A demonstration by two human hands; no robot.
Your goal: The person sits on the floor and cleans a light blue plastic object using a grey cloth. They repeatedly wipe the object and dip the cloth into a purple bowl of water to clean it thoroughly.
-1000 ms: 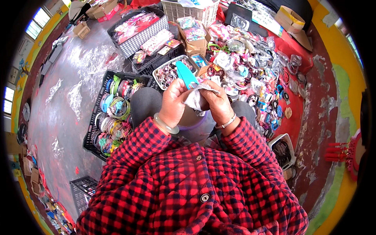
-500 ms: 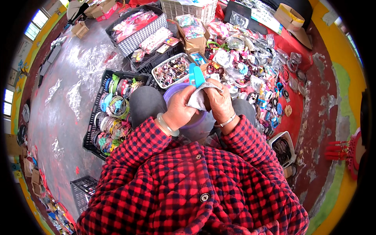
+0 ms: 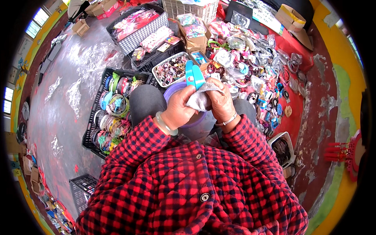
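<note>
Between my knees, a bright blue headband (image 3: pixel 197 77) points up and away from me, its wide band bent into a loop. My left hand (image 3: pixel 178 107) is closed around its lower part. A crumpled grey cloth (image 3: pixel 200 100) lies against the headband, pinched in my right hand (image 3: pixel 222 102). The two hands are close together, and the cloth and fingers hide the headband's lower end. Below them stands a purple basin (image 3: pixel 170 92), mostly covered by my hands.
At my left is a black crate (image 3: pixel 89 131) of headbands. A white basket (image 3: pixel 158 78) of small hair ties stands ahead, beside an open cardboard box (image 3: pixel 197 44). A large pile of hair accessories (image 3: pixel 243 64) spreads ahead right. Another white basket (image 3: pixel 289 137) sits at my right.
The headband has tipped slightly to the left and its loop shows wider. My right hand and the cloth have shifted a little along it; the left hand keeps its grip.
</note>
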